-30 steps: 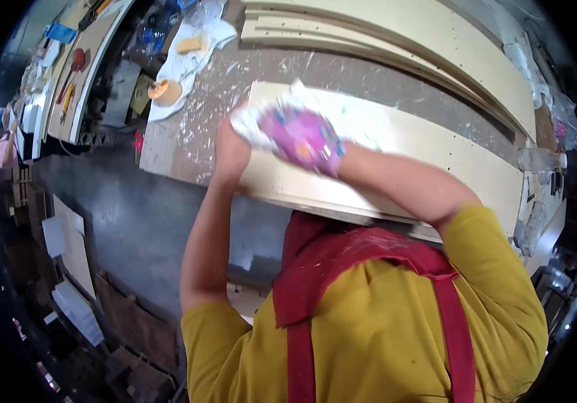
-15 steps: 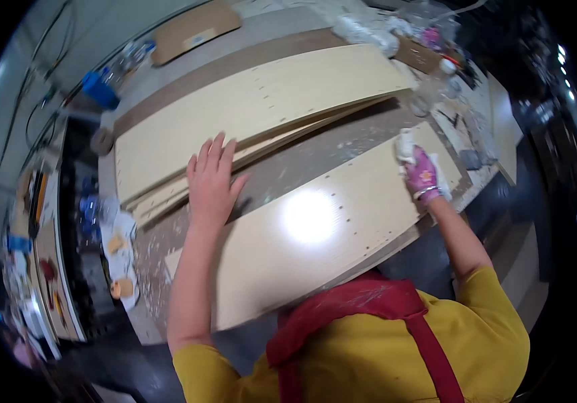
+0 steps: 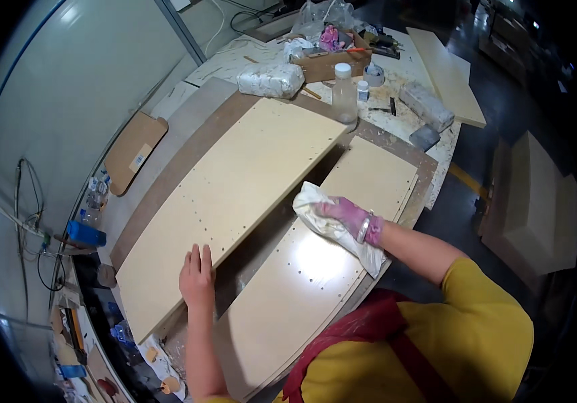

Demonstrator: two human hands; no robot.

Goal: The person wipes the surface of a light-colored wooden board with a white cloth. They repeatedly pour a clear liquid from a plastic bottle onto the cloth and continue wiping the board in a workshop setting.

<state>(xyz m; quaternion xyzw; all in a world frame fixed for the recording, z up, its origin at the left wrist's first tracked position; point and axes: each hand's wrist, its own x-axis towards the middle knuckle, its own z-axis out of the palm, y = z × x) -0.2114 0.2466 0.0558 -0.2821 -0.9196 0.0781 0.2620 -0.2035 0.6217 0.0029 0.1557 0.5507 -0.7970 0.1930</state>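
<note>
here, your right hand [image 3: 353,218], 3 o'clock, closed around white cloth [image 3: 327,230] on near board [image 3: 281,299]; left hand [image 3: 198,279], 8 o'clock, fingers extended, on far board [image 3: 234,181].

The right hand [image 3: 347,218] holds a white cloth [image 3: 328,230], near board [image 3: 275,305] beneath; left hand [image 3: 198,279] touches far board [image 3: 234,174].

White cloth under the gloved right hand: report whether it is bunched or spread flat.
Bunched: the white cloth is gathered in creased folds under the gloved right hand, with one end trailing loose.
</note>
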